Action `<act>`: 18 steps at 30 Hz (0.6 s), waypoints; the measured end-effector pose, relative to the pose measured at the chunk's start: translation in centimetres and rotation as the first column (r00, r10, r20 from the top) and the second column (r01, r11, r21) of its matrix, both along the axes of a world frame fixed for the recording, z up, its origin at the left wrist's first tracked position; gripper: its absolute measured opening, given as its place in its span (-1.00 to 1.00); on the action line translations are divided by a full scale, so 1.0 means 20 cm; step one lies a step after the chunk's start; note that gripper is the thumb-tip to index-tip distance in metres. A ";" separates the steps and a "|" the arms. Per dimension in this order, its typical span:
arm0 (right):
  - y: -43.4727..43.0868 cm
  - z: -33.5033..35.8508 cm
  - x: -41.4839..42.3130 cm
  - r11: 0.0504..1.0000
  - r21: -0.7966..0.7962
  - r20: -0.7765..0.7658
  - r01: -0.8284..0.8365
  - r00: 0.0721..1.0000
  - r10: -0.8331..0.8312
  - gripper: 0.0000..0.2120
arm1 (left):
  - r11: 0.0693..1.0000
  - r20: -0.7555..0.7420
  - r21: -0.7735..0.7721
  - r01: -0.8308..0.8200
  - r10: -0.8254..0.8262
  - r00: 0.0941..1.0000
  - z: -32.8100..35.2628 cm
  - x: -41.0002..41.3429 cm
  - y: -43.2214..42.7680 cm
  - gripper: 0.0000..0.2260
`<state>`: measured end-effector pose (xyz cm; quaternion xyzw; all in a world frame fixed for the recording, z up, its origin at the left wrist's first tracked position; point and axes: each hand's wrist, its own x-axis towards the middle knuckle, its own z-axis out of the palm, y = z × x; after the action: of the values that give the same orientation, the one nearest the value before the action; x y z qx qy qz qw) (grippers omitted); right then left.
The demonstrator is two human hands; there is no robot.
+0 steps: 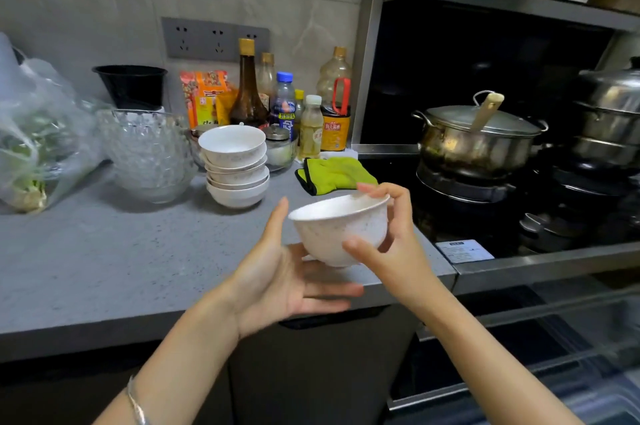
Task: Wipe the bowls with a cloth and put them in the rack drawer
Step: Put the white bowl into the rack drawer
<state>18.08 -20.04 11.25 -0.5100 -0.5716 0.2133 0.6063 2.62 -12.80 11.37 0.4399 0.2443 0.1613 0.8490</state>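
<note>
One bowl: R hand grips, L hand flat.

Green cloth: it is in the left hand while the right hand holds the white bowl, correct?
No. The green cloth lies on the counter behind the bowl, in neither hand; the left hand is open, holding no cloth. The right hand does hold the white bowl, as the head view shows.
</note>
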 end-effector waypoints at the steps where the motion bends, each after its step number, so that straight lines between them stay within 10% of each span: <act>1: -0.04 -0.03 0.02 1.000 0.009 0.071 0.002 0.997 -0.003 -0.32 | 0.998 0.013 -0.042 0.049 -0.049 0.999 0.00 0.02 -0.02 -0.26; 6: -0.27 -0.17 0.21 0.991 -0.131 0.202 0.034 0.979 -0.007 -0.21 | 0.999 0.017 0.033 -0.024 0.023 1.000 -0.11 0.16 -0.14 -0.49; 13: -0.60 -0.61 0.65 0.892 -0.348 -0.413 0.289 0.807 -0.422 -0.40 | 0.991 0.053 0.118 -0.067 0.061 0.997 -0.31 0.28 -0.30 -0.59; 18: -0.54 -0.98 0.86 0.839 -0.533 -0.642 0.111 0.592 -0.487 -0.72 | 0.991 0.025 0.133 -0.022 0.019 1.000 -0.42 0.35 -0.39 -0.55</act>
<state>35.19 -30.81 -8.32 -0.5869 -0.1044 0.4205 0.6840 9.70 -20.59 2.92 0.4912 0.2274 0.1912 0.8188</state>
